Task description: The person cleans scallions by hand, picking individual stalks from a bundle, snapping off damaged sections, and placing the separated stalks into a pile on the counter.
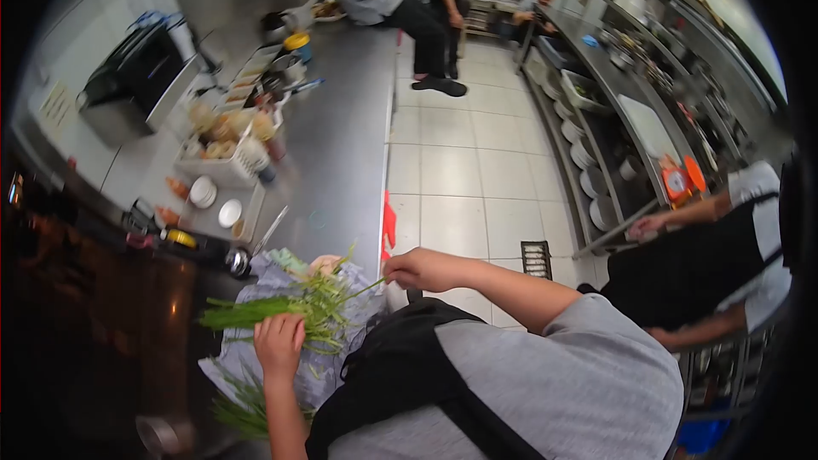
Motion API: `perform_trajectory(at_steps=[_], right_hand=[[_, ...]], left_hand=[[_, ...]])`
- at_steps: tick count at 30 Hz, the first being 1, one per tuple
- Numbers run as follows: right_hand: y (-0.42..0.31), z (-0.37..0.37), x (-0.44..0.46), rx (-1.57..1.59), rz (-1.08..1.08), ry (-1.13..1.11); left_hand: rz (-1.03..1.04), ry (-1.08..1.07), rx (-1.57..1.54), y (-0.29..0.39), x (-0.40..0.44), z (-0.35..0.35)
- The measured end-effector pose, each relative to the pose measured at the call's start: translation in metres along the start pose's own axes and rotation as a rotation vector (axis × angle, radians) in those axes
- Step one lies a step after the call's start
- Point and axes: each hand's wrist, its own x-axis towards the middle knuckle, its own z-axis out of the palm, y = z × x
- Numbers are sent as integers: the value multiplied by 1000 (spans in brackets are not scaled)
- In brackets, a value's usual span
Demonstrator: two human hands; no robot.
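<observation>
A bunch of long, thin leafy greens [243, 313] lies across a crumpled grey-white sheet [294, 377] on the steel counter. My left hand [281, 347] curls over the stalks of the bunch, fingers closed on them. Off the right side of the pile, my right hand [412, 269] pinches the end of a single green stalk [365, 288], which slants back toward the bunch. Paler loose stems [328, 311] are tangled in the middle. Nearer to me, a second clump of greens [241, 405] lies partly behind my left forearm.
Along the wall stand a white basket [243, 172] of bottles, small white bowls [204, 192] and a knife-like metal utensil [271, 230]. A red cloth-like thing [388, 226] hangs at the counter edge [392, 111]. One co-worker [690, 255] stands at right; others are farther back.
</observation>
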Motion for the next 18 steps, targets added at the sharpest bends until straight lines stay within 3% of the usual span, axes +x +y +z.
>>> perform_trajectory(at_steps=[8,13,15,16,18], right_hand=[[-3,-10,7,-26,9,53],[-16,-14,23,105,74,25],[-24,-14,37,152,64,-19],[-29,-10,44,248,102,-19],[-36,7,61,360,114,-44]], left_hand=[[-131,79,23,-7,-19,-7],[-312,268,-153,-22,-30,2],[-830,546,-1032,-20,-25,12],[-846,577,-1030,-13,-24,17],[-1038,474,-1379,8,-25,26]])
